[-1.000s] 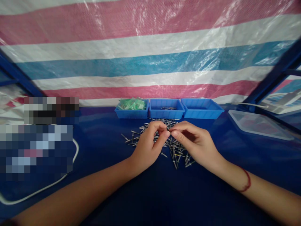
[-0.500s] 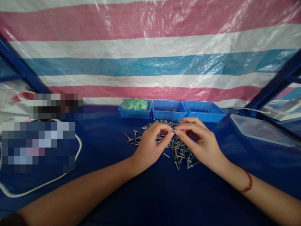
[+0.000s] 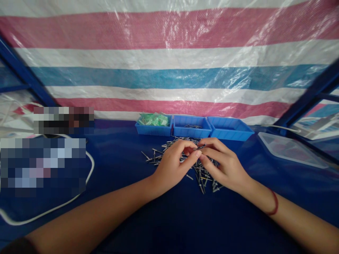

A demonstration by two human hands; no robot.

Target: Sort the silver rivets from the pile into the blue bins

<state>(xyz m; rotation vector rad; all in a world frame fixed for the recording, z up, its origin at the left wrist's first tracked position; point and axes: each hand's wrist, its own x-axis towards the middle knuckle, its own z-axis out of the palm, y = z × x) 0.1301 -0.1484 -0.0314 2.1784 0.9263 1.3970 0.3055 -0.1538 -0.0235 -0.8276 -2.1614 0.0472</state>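
The rivet is near the centre of the frame, between the fingertips of the left hand and the right hand, over the pile of loose rivets on the desk. The right grip appears clamped on the rivet; the left fingertips lie at its left end, but whether they press on it cannot be told. For sound handling, pinch the thin piece lightly, steady it with one hand, turn it with the other, and leave its ends exposed to view. The long axis lies roughly level across the frame, rising slightly toward the right. Fingers obscure the ends, so the head's direction cannot be determined.
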